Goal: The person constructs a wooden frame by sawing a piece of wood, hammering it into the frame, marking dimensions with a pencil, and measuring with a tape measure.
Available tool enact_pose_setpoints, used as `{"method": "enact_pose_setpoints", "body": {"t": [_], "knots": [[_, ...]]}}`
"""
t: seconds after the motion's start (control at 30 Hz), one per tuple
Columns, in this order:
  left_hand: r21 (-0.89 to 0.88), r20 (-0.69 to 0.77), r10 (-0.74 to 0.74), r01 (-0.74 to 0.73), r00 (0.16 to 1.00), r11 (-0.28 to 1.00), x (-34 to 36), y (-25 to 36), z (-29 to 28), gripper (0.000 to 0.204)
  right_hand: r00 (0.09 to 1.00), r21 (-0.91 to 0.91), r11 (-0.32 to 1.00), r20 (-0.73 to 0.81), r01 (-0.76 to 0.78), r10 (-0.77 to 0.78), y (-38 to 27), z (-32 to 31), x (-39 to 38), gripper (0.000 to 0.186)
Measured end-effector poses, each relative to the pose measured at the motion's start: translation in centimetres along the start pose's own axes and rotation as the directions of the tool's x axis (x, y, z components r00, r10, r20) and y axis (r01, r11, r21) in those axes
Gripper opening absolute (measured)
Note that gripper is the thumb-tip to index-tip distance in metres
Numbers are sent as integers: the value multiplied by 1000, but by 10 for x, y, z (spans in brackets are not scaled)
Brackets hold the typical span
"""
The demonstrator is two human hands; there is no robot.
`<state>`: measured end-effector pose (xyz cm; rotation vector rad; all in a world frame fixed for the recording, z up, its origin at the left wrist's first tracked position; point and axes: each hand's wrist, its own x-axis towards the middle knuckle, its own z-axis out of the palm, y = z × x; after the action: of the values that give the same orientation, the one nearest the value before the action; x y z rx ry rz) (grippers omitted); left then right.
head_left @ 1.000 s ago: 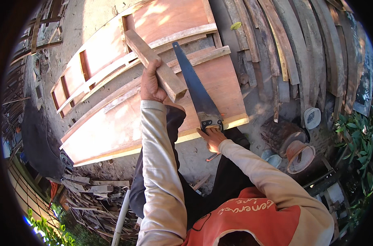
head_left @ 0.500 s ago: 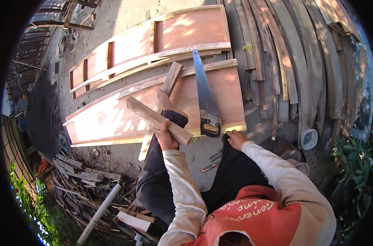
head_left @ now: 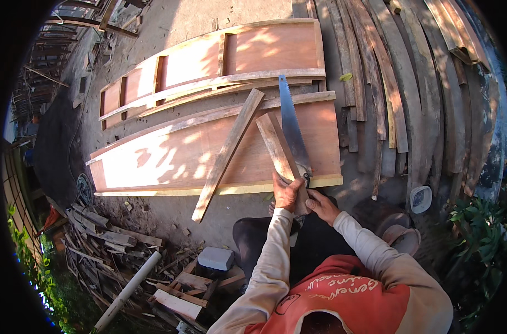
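My left hand (head_left: 287,195) is wrapped round the lower part of a short wooden block (head_left: 277,142), which points away from me at a slant. At the block's near end, my right hand (head_left: 322,208) grips it from the right side with the thumb along it. Just right of the block lies a handsaw (head_left: 291,119) with a blue-grey blade, its handle mostly hidden behind the block and my hands. Left of the block, a longer wooden strip (head_left: 228,156) lies slanted across the nearer framed plywood panel (head_left: 153,161), its near end past the panel's edge.
Beyond is a second framed plywood panel (head_left: 195,55) with crosspieces. Long boards (head_left: 376,72) cover the ground at right, near a white plastic tub (head_left: 420,199). Scrap wood (head_left: 106,250), a pale pipe (head_left: 128,289) and a grey block (head_left: 215,259) lie at lower left.
My left hand has moved right, turning the block to point away from me. My right hand has left my knee and taken the block's near end. My foot has drawn back off the panel.
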<state>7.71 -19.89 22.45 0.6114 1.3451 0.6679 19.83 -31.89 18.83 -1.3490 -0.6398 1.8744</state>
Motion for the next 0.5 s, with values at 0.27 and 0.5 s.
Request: {"method": "enact_pose_setpoints", "body": {"t": [0.27, 0.5], "knots": [[365, 414, 134, -299, 900, 882, 79, -57, -125, 89, 985, 349, 937, -157, -11, 70, 20, 54, 32, 72], [984, -176, 458, 153, 871, 88, 220, -19, -253, 109, 876, 582, 810, -423, 67, 231, 109, 118, -10, 70]]}}
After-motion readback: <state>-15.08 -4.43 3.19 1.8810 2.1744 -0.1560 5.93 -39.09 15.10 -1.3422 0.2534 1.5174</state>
